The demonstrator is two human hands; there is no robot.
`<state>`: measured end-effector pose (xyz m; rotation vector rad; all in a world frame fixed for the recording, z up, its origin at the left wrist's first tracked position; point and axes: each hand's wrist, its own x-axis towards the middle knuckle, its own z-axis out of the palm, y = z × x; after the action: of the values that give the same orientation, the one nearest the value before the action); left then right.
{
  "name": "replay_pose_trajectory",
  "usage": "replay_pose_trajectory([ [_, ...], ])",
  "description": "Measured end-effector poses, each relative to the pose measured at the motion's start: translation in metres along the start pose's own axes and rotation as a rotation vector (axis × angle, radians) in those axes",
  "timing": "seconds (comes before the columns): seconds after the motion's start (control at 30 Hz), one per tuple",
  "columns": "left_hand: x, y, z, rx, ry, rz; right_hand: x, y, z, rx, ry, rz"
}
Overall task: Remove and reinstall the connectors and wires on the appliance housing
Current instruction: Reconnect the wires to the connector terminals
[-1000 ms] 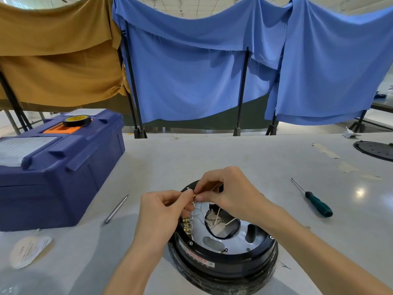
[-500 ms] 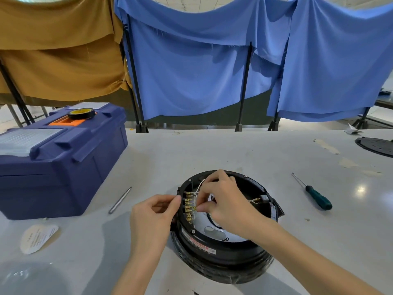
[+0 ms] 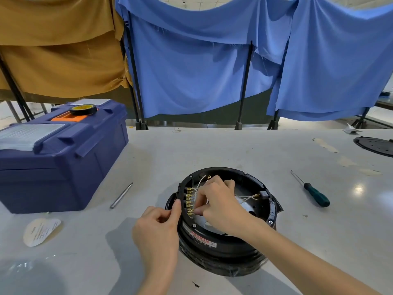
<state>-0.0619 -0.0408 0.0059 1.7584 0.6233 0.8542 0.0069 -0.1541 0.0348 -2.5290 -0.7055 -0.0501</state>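
A round black appliance housing (image 3: 251, 182) lies open side up on the white table, its bottom wrapped in film. A row of several brass connectors (image 3: 189, 201) lines its inner left wall, with thin white wires (image 3: 201, 182) running off them. A second pair of brass terminals (image 3: 256, 196) sits at the right inside. My left hand (image 3: 158, 228) grips the housing's left rim with thumb and curled fingers. My right hand (image 3: 219, 203) reaches inside and pinches a wire end at the lowest connector of the row.
A blue toolbox (image 3: 57, 154) with a roll of black tape (image 3: 83, 109) on its lid stands at the left. A metal rod (image 3: 121, 195) lies beside it, a green-handled screwdriver (image 3: 311, 191) at the right, a paper label (image 3: 41, 231) near left, a black disc (image 3: 375, 145) far right.
Both hands came down from holding a wire end above the housing. The left hand moved onto the left rim, and the right hand went down to the connector row.
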Motion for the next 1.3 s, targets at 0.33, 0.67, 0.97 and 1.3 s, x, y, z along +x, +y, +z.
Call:
replay_pose_trajectory([
  [0.33,0.001,-0.002,0.001,-0.005,-0.026,0.056,0.0,-0.002,0.002,-0.034,0.002,-0.045],
  [0.67,-0.001,-0.001,0.004,0.116,-0.023,0.154,-0.003,-0.012,0.0,-0.094,0.027,-0.07],
  [0.97,-0.003,0.0,0.007,0.163,-0.004,0.22,-0.008,-0.018,-0.001,-0.121,0.068,-0.094],
  [1.3,0.0,-0.003,0.006,0.182,-0.023,0.237,-0.003,-0.015,-0.005,-0.169,0.058,-0.109],
])
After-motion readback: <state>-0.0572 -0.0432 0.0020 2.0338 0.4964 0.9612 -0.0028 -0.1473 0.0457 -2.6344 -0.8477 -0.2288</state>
